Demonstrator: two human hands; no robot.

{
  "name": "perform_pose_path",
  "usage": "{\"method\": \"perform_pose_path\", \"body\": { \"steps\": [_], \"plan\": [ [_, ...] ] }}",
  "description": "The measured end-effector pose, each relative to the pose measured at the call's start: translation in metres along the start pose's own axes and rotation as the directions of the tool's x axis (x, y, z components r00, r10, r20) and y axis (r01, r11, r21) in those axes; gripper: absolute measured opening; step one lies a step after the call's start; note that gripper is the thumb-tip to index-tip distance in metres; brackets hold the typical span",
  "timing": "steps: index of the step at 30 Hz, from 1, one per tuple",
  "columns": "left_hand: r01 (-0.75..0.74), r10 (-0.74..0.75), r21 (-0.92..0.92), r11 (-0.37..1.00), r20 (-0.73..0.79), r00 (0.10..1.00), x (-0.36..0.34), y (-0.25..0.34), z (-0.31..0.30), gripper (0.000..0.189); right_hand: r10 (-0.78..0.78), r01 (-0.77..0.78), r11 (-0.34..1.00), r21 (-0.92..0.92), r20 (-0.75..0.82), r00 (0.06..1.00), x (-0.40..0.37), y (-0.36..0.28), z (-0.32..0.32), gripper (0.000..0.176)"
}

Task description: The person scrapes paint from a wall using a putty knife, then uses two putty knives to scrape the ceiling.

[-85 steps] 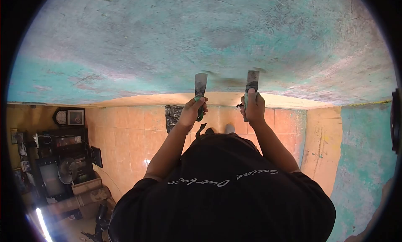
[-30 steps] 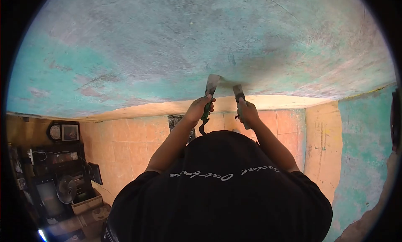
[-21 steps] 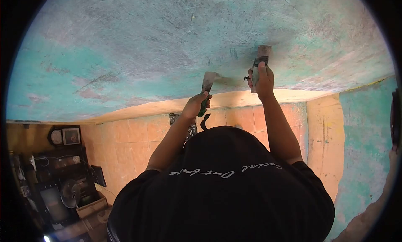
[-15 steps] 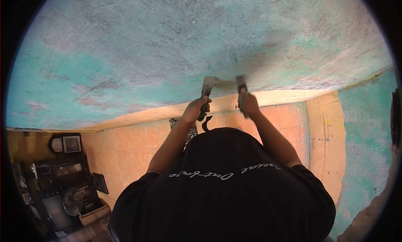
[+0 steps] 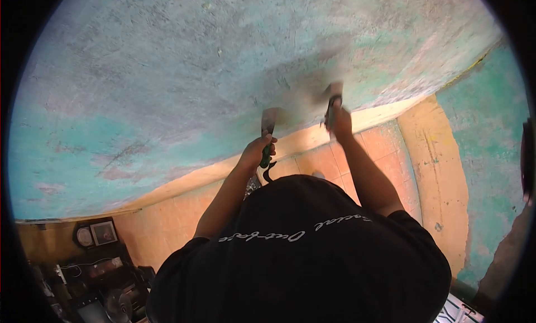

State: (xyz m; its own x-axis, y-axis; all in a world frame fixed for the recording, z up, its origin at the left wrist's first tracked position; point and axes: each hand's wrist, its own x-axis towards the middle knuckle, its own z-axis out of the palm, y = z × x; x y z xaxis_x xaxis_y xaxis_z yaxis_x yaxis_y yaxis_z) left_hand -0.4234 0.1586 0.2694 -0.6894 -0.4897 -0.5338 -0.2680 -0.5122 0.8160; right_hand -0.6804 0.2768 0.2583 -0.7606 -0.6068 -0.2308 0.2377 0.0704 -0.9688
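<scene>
My left hand (image 5: 259, 151) is closed around the green handle of a putty knife (image 5: 269, 121). Its flat metal blade lies at the worn turquoise wall (image 5: 184, 88), with a shadow beside it. To the right and a little higher, my right hand (image 5: 340, 122) grips a second putty knife (image 5: 334, 91) with a dark handle. That blade is blurred by motion and also sits at the wall. Grey and pinkish patches show through the wall's paint. A dark curved strap (image 5: 269, 172) hangs below my left hand.
Beneath the wall is an orange tiled floor (image 5: 167, 228). On the right, a side wall (image 5: 491, 155) carries turquoise paint over a peach band. A dark cabinet with a fan (image 5: 118, 305) and framed pictures (image 5: 104, 233) stands at lower left. White metal grillework (image 5: 455, 312) shows at lower right.
The view has tilted, with the room's contents lower at left. My right hand has moved up and right with its putty knife; my left hand has shifted slightly left and down.
</scene>
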Motion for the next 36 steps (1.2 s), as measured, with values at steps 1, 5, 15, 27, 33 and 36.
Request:
{"method": "perform_pose_path", "body": {
  "steps": [1, 5, 15, 27, 33, 36],
  "plan": [
    [-0.009, 0.009, -0.001, 1.0, 0.006, 1.0, -0.001, 0.005, 0.003, 0.038, 0.114, -0.102, 0.975, -0.196, 0.05, 0.992, 0.0, 0.034, -0.013, 0.058],
    [-0.022, 0.022, 0.002, 1.0, -0.009, 1.0, -0.003, 0.01, 0.008, 0.037, 0.362, -0.336, 0.914, -0.228, 0.081, 0.929, -0.033, 0.045, -0.013, 0.051],
    [-0.059, 0.055, -0.103, 0.993, -0.037, 0.998, 0.006, -0.011, 0.01, 0.036, -0.051, 0.049, 0.999, 0.022, 0.091, 0.995, 0.01, -0.027, -0.007, 0.052],
    [0.011, -0.017, -0.057, 0.998, -0.104, 0.994, 0.003, 0.003, 0.038, 0.036, -0.043, 0.036, 0.998, 0.042, 0.165, 0.985, 0.008, -0.05, -0.027, 0.048],
    [-0.024, 0.018, -0.069, 0.997, -0.08, 0.997, 0.02, 0.009, 0.065, 0.036, 0.058, -0.021, 0.974, -0.224, 0.157, 0.986, 0.018, 0.022, -0.059, 0.046],
    [-0.02, 0.019, -0.039, 0.999, -0.044, 0.999, 0.018, 0.019, 0.077, 0.037, 0.193, -0.16, 0.966, -0.204, 0.15, 0.97, 0.008, 0.017, -0.065, 0.049]
  ]
}}
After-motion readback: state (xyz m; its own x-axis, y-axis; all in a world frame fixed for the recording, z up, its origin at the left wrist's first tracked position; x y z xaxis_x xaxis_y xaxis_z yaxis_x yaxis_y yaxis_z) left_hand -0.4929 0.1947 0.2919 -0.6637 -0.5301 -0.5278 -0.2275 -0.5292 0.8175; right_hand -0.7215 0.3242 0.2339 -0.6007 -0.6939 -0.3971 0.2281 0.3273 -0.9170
